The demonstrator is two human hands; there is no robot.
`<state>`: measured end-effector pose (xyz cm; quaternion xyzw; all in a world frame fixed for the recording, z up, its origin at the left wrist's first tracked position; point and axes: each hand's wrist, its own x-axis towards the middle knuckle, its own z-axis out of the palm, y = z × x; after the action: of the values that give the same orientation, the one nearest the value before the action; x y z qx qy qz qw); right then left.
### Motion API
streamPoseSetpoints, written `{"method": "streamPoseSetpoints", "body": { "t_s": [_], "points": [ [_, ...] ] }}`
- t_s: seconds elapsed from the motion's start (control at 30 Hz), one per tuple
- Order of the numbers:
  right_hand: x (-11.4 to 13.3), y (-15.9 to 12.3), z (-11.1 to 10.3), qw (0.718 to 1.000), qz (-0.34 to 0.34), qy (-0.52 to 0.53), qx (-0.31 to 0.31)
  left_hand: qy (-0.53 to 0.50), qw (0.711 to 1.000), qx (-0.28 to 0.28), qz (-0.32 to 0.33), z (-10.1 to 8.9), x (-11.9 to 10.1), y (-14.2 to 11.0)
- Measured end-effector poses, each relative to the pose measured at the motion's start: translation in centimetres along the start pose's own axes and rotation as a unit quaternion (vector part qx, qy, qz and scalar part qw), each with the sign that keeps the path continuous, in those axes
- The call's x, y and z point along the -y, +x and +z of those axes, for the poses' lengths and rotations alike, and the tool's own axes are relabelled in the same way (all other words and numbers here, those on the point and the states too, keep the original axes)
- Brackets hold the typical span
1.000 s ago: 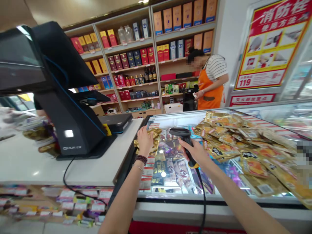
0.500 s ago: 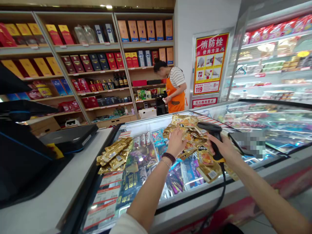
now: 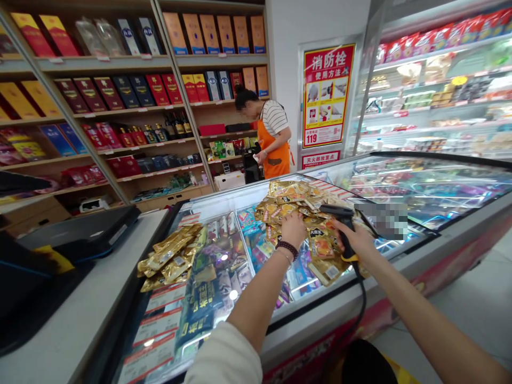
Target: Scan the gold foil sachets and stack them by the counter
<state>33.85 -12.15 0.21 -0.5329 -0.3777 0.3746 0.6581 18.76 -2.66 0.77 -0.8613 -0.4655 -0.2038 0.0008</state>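
My left hand (image 3: 294,230), with a beaded bracelet at the wrist, reaches into a heap of shiny gold snack packets (image 3: 324,246) on the freezer's glass top. Its fingers are curled down on a gold packet, with the fingertips partly hidden. My right hand (image 3: 358,242) is wrapped round the grip of a black barcode scanner (image 3: 339,213), whose head points left over the heap. A cable (image 3: 363,304) hangs from the scanner's handle. Left of the heap lies a smaller stack of gold packets (image 3: 172,257), apart from both hands.
The glass-topped freezer (image 3: 280,319) spans the front, with colourful packages beneath the glass. At left stands a counter (image 3: 92,298) with a dark device (image 3: 80,232). A person in an orange apron (image 3: 276,152) stands behind the freezer, near shelves of boxes (image 3: 164,88).
My left hand has gone from spread fingers to curled ones on the packets. The scanner stays in my right hand over the heap. The view has turned slightly right.
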Motion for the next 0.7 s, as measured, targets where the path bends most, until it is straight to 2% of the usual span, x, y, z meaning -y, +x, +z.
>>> {"method": "streamPoseSetpoints", "body": {
  "t_s": [0.13, 0.23, 0.33, 0.5, 0.6, 0.7],
  "points": [
    [0.4, -0.4, 0.2, 1.0, -0.002, 0.001, 0.006, -0.018, 1.0, 0.003, -0.003, 0.0, -0.1, 0.8],
    [0.7, -0.8, 0.3, 1.0, -0.01, -0.005, 0.005, -0.047, 0.999, -0.001, -0.004, -0.2, 0.6, 1.1],
    [0.9, -1.2, 0.4, 1.0, -0.013, -0.011, 0.009, -0.079, 0.997, -0.024, 0.0, -0.9, 2.2, 0.8],
    [0.8, -1.4, 0.7, 1.0, -0.016, -0.017, 0.02, -0.133, 0.989, -0.06, -0.001, -3.3, 5.6, -0.8],
    [0.6, -1.4, 1.0, 0.999, -0.015, -0.03, 0.027, -0.197, 0.976, -0.083, -0.032, -4.4, 7.1, -1.6],
    [0.7, -1.6, 1.2, 0.998, -0.015, -0.049, 0.036, -0.247, 0.958, -0.119, -0.08, -4.6, 7.8, -1.7]
  ]
}}
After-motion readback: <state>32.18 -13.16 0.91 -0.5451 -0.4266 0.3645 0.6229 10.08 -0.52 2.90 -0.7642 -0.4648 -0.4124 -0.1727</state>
